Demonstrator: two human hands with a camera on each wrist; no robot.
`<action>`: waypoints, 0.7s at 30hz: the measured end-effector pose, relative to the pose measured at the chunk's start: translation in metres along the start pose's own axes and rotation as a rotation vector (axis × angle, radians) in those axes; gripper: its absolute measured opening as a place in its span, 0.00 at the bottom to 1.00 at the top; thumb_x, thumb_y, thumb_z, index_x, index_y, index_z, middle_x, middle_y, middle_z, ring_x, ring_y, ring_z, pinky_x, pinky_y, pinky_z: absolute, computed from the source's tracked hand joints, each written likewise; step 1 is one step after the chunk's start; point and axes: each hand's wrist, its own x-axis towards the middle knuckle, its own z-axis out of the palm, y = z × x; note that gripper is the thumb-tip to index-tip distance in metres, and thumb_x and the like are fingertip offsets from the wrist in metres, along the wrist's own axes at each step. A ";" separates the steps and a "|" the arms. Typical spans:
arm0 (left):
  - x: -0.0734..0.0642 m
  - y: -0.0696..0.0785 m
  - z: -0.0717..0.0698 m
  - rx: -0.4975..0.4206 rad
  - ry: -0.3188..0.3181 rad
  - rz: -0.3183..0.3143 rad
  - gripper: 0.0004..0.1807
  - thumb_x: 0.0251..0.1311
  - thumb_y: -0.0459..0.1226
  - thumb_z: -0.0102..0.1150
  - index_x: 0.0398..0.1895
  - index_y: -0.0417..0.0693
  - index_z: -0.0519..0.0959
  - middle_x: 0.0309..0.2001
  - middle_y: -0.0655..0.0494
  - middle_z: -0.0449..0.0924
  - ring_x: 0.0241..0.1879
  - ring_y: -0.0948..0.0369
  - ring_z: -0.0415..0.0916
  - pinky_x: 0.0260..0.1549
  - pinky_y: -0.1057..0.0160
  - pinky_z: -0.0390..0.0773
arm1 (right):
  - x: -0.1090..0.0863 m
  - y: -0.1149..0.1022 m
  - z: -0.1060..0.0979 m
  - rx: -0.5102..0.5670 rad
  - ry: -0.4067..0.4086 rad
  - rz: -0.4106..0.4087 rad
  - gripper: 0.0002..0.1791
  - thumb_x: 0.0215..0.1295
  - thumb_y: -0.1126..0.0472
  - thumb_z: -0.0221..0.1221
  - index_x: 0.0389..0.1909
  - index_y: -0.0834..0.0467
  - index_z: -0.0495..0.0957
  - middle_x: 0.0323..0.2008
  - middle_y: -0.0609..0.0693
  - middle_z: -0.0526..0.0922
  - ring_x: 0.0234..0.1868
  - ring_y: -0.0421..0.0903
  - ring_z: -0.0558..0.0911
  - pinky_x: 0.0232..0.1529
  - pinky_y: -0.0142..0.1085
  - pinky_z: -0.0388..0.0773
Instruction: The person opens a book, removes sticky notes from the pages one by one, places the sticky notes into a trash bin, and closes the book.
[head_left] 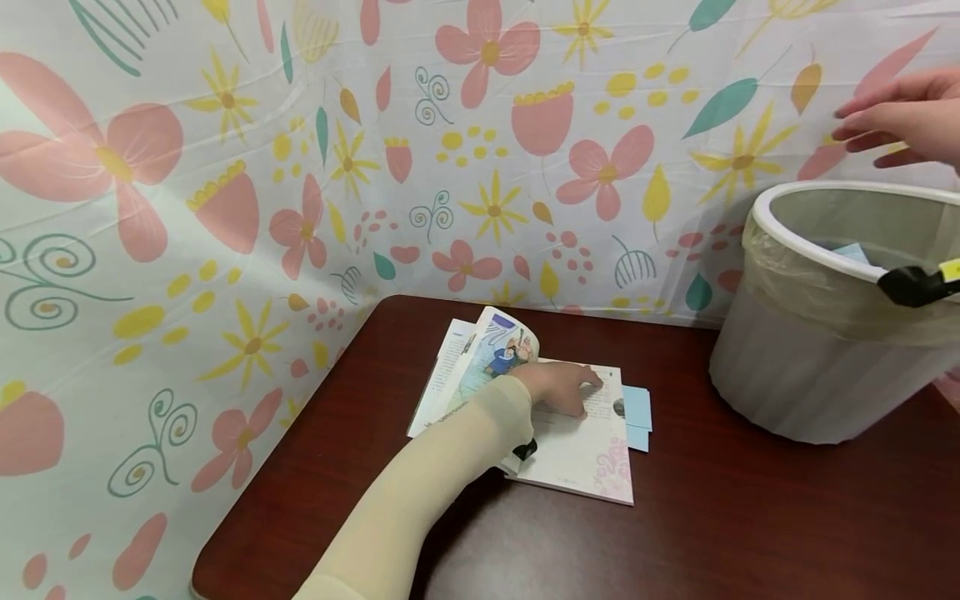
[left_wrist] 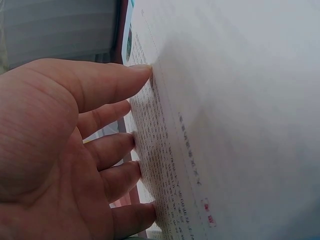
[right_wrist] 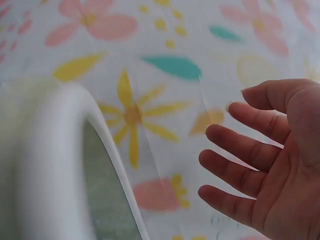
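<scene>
An open book (head_left: 573,458) lies on the dark red-brown table, its left pages partly raised and curling, with a coloured illustration on one. My left hand (head_left: 558,387) rests on the right-hand page; in the left wrist view the thumb and fingertips of that hand (left_wrist: 65,145) touch the printed paper. Light blue paper pieces (head_left: 638,407) stick out past the book's right edge. Over at the upper right, my right hand (head_left: 911,117) hovers above a grey bin (head_left: 787,358). Seen from the right wrist, this hand (right_wrist: 270,155) holds nothing, its fingers spread and loosely bent.
The bin has a white rim (head_left: 810,254) and a clear liner folded over it; a light blue piece of paper (head_left: 852,252) shows inside. A black clip-like object with a yellow part (head_left: 918,286) sits at the rim. Flower-patterned cloth (head_left: 487,167) hangs behind and left of the table (head_left: 675,517).
</scene>
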 end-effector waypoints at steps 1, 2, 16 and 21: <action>0.001 0.000 0.000 -0.001 -0.001 0.001 0.35 0.67 0.46 0.63 0.76 0.77 0.65 0.79 0.74 0.59 0.79 0.67 0.56 0.74 0.62 0.64 | -0.007 -0.004 0.008 -0.020 0.007 -0.050 0.18 0.80 0.59 0.51 0.38 0.30 0.80 0.28 0.17 0.81 0.29 0.19 0.79 0.25 0.18 0.72; 0.001 -0.001 0.001 -0.002 -0.001 0.002 0.35 0.67 0.46 0.63 0.76 0.77 0.65 0.79 0.74 0.59 0.79 0.67 0.56 0.74 0.62 0.64 | -0.014 -0.008 0.014 -0.036 0.015 -0.083 0.18 0.79 0.59 0.52 0.39 0.30 0.80 0.29 0.16 0.81 0.30 0.18 0.78 0.26 0.17 0.72; 0.002 -0.001 0.001 -0.016 -0.021 -0.001 0.35 0.68 0.46 0.62 0.76 0.79 0.63 0.80 0.75 0.56 0.81 0.67 0.53 0.75 0.61 0.62 | -0.108 -0.036 0.114 0.030 0.363 -0.573 0.18 0.64 0.71 0.63 0.52 0.56 0.88 0.44 0.26 0.86 0.45 0.26 0.81 0.43 0.16 0.71; -0.001 0.000 0.000 -0.007 -0.016 -0.012 0.35 0.68 0.47 0.62 0.76 0.80 0.63 0.81 0.74 0.54 0.81 0.67 0.51 0.76 0.60 0.61 | -0.128 -0.021 0.146 0.110 0.192 -0.647 0.20 0.61 0.80 0.61 0.54 0.67 0.84 0.47 0.34 0.89 0.44 0.28 0.85 0.46 0.17 0.76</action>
